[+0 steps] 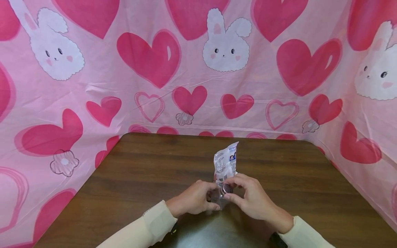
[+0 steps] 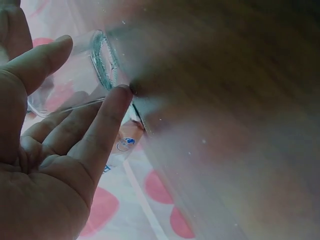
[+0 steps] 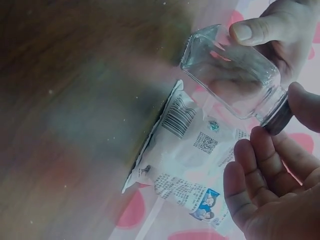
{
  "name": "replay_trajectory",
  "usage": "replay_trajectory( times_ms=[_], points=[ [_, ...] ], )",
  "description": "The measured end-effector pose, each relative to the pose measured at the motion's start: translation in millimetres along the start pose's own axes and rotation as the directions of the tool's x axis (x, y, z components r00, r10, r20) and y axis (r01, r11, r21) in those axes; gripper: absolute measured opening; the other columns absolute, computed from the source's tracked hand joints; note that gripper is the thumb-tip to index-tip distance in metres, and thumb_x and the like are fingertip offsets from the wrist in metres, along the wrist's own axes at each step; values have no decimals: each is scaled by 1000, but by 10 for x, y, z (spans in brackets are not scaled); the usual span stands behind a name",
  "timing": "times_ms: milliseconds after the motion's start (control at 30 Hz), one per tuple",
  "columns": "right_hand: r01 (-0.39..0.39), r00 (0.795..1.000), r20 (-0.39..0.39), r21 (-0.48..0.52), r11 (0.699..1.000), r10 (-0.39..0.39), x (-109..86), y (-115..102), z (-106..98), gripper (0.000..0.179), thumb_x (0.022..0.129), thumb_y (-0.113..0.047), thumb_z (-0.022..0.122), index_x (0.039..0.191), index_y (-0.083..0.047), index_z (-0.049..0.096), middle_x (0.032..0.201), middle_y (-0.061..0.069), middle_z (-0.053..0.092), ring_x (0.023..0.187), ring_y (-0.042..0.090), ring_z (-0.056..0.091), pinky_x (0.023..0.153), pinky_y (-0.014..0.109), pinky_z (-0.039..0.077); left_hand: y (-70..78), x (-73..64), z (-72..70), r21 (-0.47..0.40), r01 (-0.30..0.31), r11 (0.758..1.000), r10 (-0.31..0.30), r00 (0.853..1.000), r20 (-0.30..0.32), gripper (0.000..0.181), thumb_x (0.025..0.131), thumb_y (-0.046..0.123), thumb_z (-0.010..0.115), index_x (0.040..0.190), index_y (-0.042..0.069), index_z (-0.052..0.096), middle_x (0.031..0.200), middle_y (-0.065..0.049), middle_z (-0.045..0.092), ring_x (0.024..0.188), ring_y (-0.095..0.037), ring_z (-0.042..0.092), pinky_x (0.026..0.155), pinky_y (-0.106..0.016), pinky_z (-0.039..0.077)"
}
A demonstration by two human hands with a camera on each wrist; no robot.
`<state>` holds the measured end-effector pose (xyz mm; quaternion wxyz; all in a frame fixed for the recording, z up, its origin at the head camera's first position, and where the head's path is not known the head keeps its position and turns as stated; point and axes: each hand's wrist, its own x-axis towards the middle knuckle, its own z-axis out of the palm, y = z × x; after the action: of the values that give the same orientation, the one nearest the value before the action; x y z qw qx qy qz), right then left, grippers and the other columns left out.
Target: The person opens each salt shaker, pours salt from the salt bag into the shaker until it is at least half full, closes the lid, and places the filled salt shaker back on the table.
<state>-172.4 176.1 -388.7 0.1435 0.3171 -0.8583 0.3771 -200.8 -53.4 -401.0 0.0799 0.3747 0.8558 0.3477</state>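
Observation:
A small clear square-sided glass jar [image 1: 219,203] stands on the table in front of me, its bottom close to the wood. My left hand [image 1: 196,198] holds its body from the left; in the left wrist view the thumb lies on one side of the glass [image 2: 75,75] and the fingers on the other. On the mouth sits a dark round lid [image 1: 227,188]. My right hand [image 1: 252,199] pinches the lid's edge between thumb and fingertips, clearly seen around the lid [image 3: 278,119] in the right wrist view. No contents show inside the jar.
Just behind the jar a white printed plastic packet [image 1: 224,163] stands upright, with a barcode and a blue picture on it. The brown wood-grain table [image 1: 161,162] reaches back to a pink cloth [image 1: 192,75] with hearts and rabbits, which hangs on three sides.

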Motion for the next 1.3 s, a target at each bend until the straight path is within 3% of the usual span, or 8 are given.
replay_trajectory(
  times_ms=[500,800,967,1133,1300],
  points=[
    [22,995,96,7,1000,-22,4,-10,-88,41,84,3,81,120,-13,71,114,-9,67,103,12,66,86,44,57,48,18,2,61,2,998,-2,1000,13,26,84,18,87,100,13,67,75,13,60,63,1,54,55,-15,45],
    [48,991,128,1,999,-48,6,-23,-128,54,83,7,78,129,-20,68,126,-10,64,114,13,61,96,41,53,62,15,9,63,9,998,-9,1000,7,30,83,18,88,106,11,69,78,12,63,64,3,55,57,-14,47],
    [32,997,70,-32,999,-29,5,-30,-109,55,82,-12,87,131,-23,66,122,-7,66,108,9,64,90,42,55,66,20,12,77,10,997,-11,1000,5,28,83,19,88,104,11,69,76,13,61,62,3,54,54,-14,45],
    [-80,997,-3,-116,990,80,9,-29,-83,45,82,-44,86,115,-18,72,99,-13,66,90,6,63,77,36,54,72,25,11,72,17,997,-18,1000,9,28,83,18,87,103,11,69,75,14,60,62,3,53,54,-15,45],
    [-163,986,1,-115,980,164,21,-25,-72,41,81,-52,84,104,-20,72,89,-16,62,80,7,59,66,27,50,76,25,10,58,29,998,-30,1000,10,28,83,17,88,103,12,69,76,14,61,61,2,54,55,-15,46]
  ],
)
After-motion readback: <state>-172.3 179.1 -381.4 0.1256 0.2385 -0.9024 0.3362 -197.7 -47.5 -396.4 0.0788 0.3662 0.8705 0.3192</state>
